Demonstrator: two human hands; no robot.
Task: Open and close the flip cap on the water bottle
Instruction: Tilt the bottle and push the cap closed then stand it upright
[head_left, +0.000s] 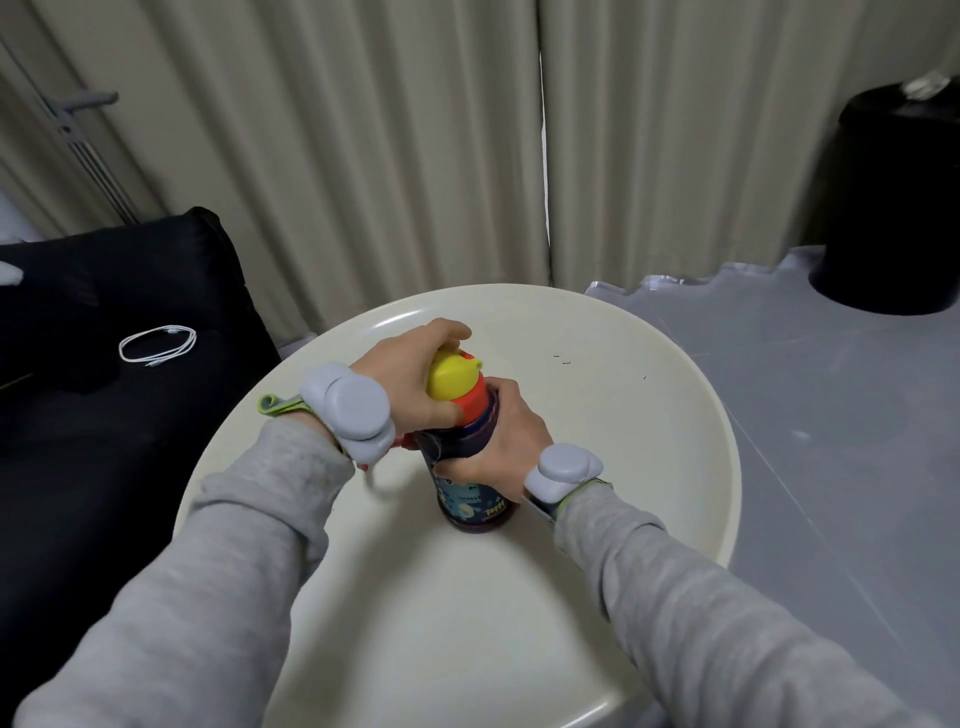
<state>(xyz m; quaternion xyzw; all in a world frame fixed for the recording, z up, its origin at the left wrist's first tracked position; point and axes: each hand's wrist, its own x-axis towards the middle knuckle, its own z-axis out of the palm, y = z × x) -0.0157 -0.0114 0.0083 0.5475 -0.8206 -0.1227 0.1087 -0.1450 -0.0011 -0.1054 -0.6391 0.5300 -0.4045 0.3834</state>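
A dark patterned water bottle (475, 499) stood upright near the middle of the round cream table (649, 415). The right hand (506, 441) was wrapped around its upper body, while the left hand (415, 371) grasped the domed yellow flip cap (451, 375), fingers curled over its far side.

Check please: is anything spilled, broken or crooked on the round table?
Nothing stands out. The water bottle stands upright on the round table, the right hand around its body, the left hand on the yellow flip cap. No spill shows.
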